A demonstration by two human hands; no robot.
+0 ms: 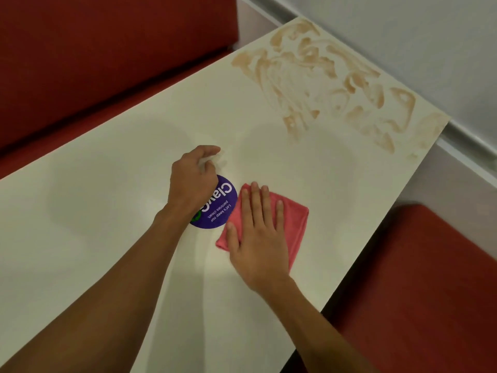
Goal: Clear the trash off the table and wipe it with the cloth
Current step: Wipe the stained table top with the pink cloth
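Two hands busy — I'd press my right hand [256, 238], spread flat on the pink cloth [295, 216] midway down the table [107, 211], evenly toward the far brown smears [336, 84], while my left hand [192, 179] pinches a pale scrap [215, 158] for binning.

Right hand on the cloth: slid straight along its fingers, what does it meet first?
Probably only bare cream tabletop at first. The right hand, flat on the folded pink cloth, points just right of the crumpled white scrap held by the left hand; farther on, perhaps the left fringe of the brown smear.
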